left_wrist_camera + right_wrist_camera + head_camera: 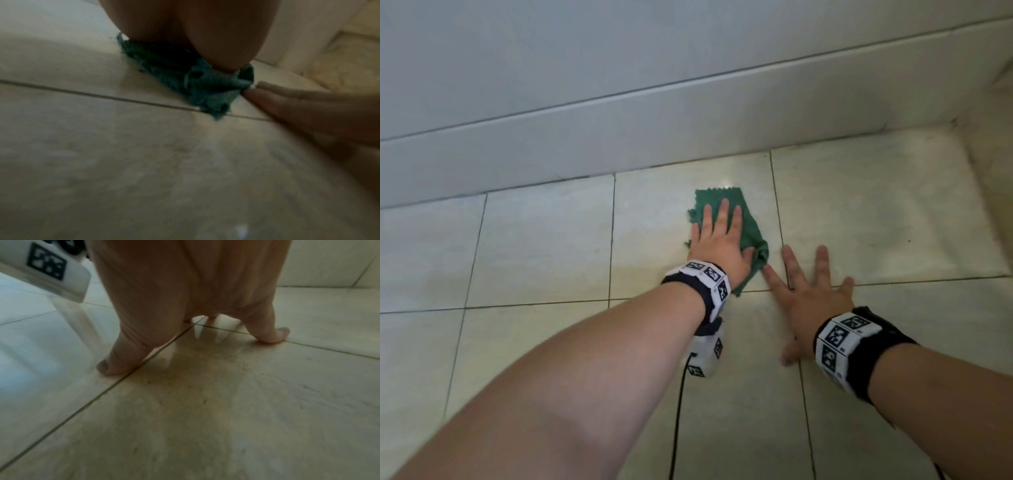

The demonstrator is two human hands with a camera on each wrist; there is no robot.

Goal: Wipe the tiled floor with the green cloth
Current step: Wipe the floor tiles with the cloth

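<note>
On glossy tiled floor (876, 205), left hand (717, 245) fingers flat on crumpled green cloth (751, 236), right hand (813, 301) splayed.

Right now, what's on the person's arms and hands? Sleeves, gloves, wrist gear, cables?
No sleeves or gloves: both forearms and hands are bare. The left hand and right hand each have a dark wristband wrapped by white panels printed with black square markers. A white camera box with the same markers hangs under the left wrist, and a thin black cable runs back from it.
</note>
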